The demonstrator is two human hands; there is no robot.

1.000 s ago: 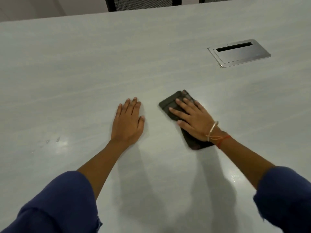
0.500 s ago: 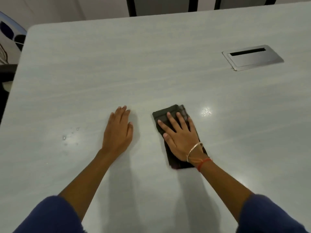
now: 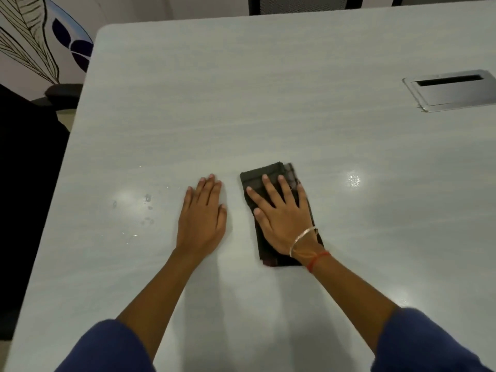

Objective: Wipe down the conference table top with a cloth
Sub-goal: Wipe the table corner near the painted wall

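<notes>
At bench point(image 3: 268, 103) middle, flat right hand point(image 3: 281, 218) presses folded cloth point(image 3: 272, 170) (left hand point(image 3: 202, 218) flat, empty); short strokes could miss droplets point(image 3: 147, 200) at left.

- No text, label, brand, number or sign can be read anywhere in this view.
</notes>
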